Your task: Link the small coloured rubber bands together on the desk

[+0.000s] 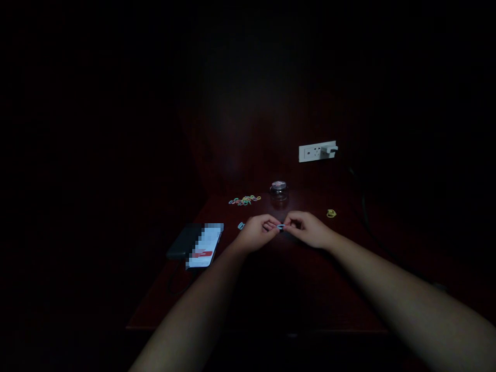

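A small light-blue elastic band [281, 226] is pinched between my two hands above the dark red table [287, 299]. My left hand [256, 233] grips its left end with thumb and fingertips. On its other end, the thumb and forefinger of my right hand [311, 231] are closed. Just left of my left hand lie blue bands [241, 226]. A loose pile of many-coloured bands [245, 200] rests farther back, and a small clump of yellow bands [330, 213] sits to the right of my right hand.
Behind my hands stands a small clear lidded jar [279, 189]. At left, a lit phone [207, 245] lies beside a dark flat case-like object [185, 241]. A white wall socket [316, 151] holds a plug, with a dark cable [366, 214] running down on the right.
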`<state>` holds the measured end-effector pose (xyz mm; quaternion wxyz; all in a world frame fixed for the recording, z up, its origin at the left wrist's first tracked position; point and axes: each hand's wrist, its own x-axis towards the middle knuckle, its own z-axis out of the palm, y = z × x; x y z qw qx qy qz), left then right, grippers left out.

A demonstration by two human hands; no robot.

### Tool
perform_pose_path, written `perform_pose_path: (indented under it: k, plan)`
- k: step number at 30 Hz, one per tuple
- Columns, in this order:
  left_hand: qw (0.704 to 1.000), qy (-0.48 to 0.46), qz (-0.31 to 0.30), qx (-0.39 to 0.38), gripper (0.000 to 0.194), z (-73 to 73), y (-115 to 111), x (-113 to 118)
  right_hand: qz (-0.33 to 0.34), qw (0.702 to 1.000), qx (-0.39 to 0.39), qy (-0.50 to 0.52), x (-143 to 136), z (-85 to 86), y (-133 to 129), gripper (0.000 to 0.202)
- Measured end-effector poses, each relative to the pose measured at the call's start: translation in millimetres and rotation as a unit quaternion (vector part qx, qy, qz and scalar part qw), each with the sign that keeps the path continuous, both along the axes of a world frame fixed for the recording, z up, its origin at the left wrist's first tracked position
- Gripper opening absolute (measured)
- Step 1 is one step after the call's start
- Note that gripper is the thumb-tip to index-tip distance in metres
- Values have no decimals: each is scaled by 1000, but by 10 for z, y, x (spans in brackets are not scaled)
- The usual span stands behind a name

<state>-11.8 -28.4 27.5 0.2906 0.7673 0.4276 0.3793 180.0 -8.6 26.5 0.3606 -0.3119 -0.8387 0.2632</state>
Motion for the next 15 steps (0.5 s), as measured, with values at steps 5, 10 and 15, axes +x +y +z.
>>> perform_pose_path:
  k: [5, 10, 15]
  plan:
    - [1000, -7, -18, -8, 22, -26, 17, -14, -2, 1000, -2, -2, 5, -4, 1, 24]
    - [1000, -13, -24, -12, 23, -45, 21, -17, -12, 1000, 0, -1, 2, 0, 2, 24]
    - [1000, -8, -13, -3, 24, -21, 3, -14, -1, 1000, -17, 6, -10, 17, -14, 22]
